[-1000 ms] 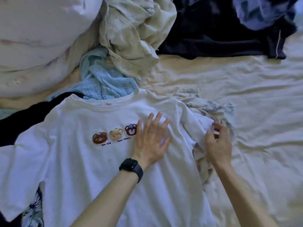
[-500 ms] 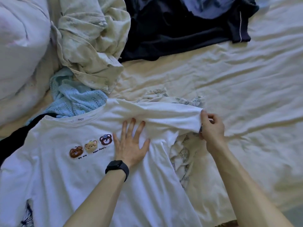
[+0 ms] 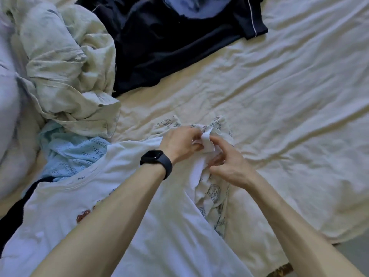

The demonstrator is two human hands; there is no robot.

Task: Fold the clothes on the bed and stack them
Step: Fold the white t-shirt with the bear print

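A white T-shirt (image 3: 155, 232) with small bear prints on its chest lies flat on the bed, collar to the left. Its right sleeve (image 3: 207, 141) is bunched up between my hands. My left hand (image 3: 180, 141), with a black watch on the wrist, pinches the sleeve end from the left. My right hand (image 3: 229, 166) pinches the same sleeve from the right, fingers curled on the cloth. A cream garment (image 3: 214, 193) with line-drawn prints lies partly under the shirt and under my hands.
A crumpled pale green shirt (image 3: 67, 76) and a light blue knit piece (image 3: 75, 154) lie at the left. A dark navy garment (image 3: 169, 41) is spread at the top. Black cloth (image 3: 12, 212) shows at the left edge. The wrinkled cream sheet (image 3: 289, 116) fills the right; the bed's edge (image 3: 339, 241) is at the lower right.
My left hand lifted off the shirt's chest and moved right to the sleeve. Both hands now pinch the sleeve end, which has been gathered up. The view shifted right.
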